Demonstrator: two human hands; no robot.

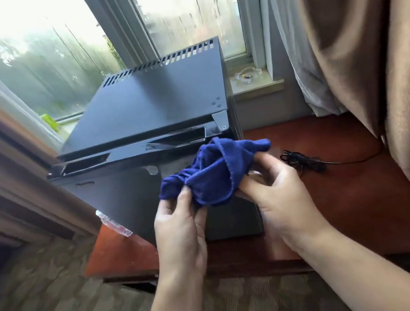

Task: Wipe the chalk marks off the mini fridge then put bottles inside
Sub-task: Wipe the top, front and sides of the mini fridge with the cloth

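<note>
In the head view, a black mini fridge (142, 111) stands on a reddish-brown desk (339, 187), in front of a window (44, 46). Its flat top is matte and dark, with a row of narrow vent slots along the back edge and three small screws near the right front corner. The door is closed, and its upper edge is glossy, with two recessed grips. On the door front, near the top, there is a pale chalk mark (152, 169), and a thin dark scribble is to the left of it; the picture is too blurred to tell more about them.

Both hands hold a dark blue cloth (209, 173) in front of the door, at its right side. The cloth is crumpled and soft, with one corner pointing to the right. The left hand (180, 227) pinches the lower left part of the cloth between thumb and fingers. The right hand (278, 192) is under the right part, the fingers closed on the fabric.

A clear plastic bottle (113, 223) shows at the left side of the fridge, partly hidden by it. A black cable (305, 160) lies on the desk at the right. Brown curtains (359, 48) hang on both sides of the window.
</note>
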